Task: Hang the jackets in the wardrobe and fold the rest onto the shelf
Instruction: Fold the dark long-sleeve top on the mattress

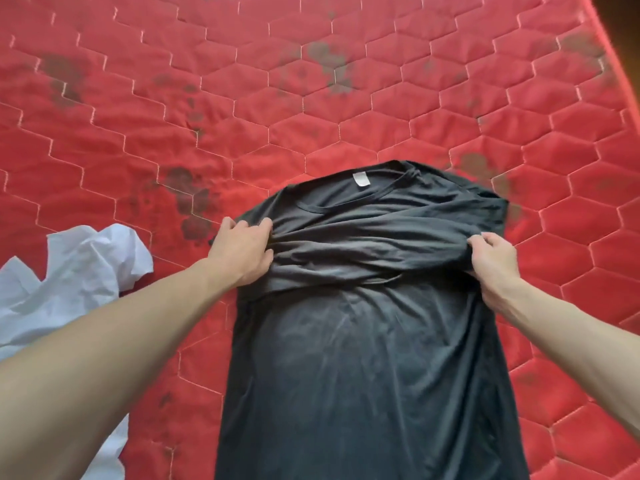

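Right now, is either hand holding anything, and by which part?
Both hold the black T-shirt lying on the red mattress: the left hand grips its left side edge below the collar, the right hand its right side edge.

The dark grey, thin cloth T-shirt (pixel 363 358) looks soft and matt, creased where it bunches, with a small white fabric label (pixel 360 179) at the neckline. The red quilted mattress (pixel 311 81) has a faintly shiny, stitched, stained surface. The crumpled white cloth garment (pixel 76 271) at its left edge looks crisp and matt.

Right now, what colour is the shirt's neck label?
White, on the black shirt; neck label shows in the head view.
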`<state>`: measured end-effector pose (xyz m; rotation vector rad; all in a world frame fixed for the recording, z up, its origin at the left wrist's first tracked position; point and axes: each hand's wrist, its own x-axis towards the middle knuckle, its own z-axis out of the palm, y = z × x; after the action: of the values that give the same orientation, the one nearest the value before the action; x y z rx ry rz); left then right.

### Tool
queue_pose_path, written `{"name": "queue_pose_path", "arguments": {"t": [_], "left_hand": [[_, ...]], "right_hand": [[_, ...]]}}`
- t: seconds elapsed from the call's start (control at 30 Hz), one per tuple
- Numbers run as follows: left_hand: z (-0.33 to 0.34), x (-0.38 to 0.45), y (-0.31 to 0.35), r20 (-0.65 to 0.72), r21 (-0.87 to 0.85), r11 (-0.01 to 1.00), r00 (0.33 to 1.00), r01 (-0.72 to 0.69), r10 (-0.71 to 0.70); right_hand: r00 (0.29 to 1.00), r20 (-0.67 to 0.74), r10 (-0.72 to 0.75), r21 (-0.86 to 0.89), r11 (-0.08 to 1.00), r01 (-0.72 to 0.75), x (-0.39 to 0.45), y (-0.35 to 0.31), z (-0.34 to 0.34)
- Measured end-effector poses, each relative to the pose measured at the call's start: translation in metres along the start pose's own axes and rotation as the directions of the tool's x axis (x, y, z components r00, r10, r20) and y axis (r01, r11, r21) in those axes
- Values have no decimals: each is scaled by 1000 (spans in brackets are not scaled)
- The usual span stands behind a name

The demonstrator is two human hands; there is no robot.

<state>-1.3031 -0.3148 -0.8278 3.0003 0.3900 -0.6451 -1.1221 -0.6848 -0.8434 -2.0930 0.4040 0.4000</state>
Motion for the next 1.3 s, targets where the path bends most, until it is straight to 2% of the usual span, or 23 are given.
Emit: {"name": "queue_pose_path", "arguments": {"t": [0.07, 0.13, 0.2, 0.27, 0.33, 0.4, 0.47, 0.53, 0.63, 0.7, 0.77, 0.83, 0.9, 1.0, 1.07, 1.13, 1.2, 1.3], "left_hand": [[-4, 3, -7, -85, 27, 997, 994, -69, 71], [-8, 4, -17, -180, 41, 989, 973, -139, 145], [-10, 5, -30, -261, 98, 978, 944, -182, 202], [-11, 5, -42, -294, 123, 976, 933, -180, 209], [-8, 4, -52, -237, 147, 978, 954, -150, 182], [-3, 4, -56, -181, 220, 966, 968, -135, 176], [0, 5, -56, -208, 240, 962, 960, -133, 185], [1, 9, -54, -250, 237, 970, 962, -48, 108], [0, 22, -50, -249, 237, 963, 966, 130, -69], [0, 35, -44, -260, 131, 977, 957, 167, -129], [-3, 52, -33, -214, -47, 986, 963, 159, -166], [-10, 67, -20, -155, -241, 965, 977, 107, -147], [-13, 79, -9, -136, -347, 937, 986, 42, -95], [-15, 90, -1, -162, -419, 908, 981, 29, -106], [-19, 98, -5, -170, -530, 842, 961, 98, -219], [-24, 107, -11, -148, -600, 782, 937, 169, -315], [-28, 117, -15, -132, -610, 768, 931, 194, -340], [-35, 129, -12, -110, -614, 763, 935, 202, -337]], "right_hand": [[984, -28, -178, -34, 984, 177, -1, -3, -5], [938, -94, -332, -112, 940, 322, -3, -7, -12], [923, -146, -355, -179, 927, 329, -4, -8, -16], [947, -99, -305, -251, 929, 273, -1, -5, -16], [977, -14, -213, -324, 925, 197, 1, -1, -15], [980, -4, -199, -422, 889, 178, -1, 0, -13], [949, -33, -315, -533, 808, 249, -3, -2, -7], [890, -14, -455, -602, 715, 356, -2, -8, 3], [825, 162, -541, -631, 586, 508, 8, -25, 23], [770, 279, -574, -617, 508, 601, 19, -42, 39], [740, 355, -571, -614, 455, 645, 34, -63, 55], [770, 401, -497, -635, 455, 624, 50, -85, 67], [796, 407, -449, -656, 463, 596, 62, -102, 76], [767, 409, -495, -707, 359, 609, 74, -112, 83], [783, 352, -513, -721, 384, 577, 82, -114, 85], [853, 240, -463, -711, 515, 479, 89, -114, 87], [916, 162, -366, -678, 633, 373, 93, -112, 90], [933, 128, -336, -650, 682, 335, 91, -109, 96]]}}
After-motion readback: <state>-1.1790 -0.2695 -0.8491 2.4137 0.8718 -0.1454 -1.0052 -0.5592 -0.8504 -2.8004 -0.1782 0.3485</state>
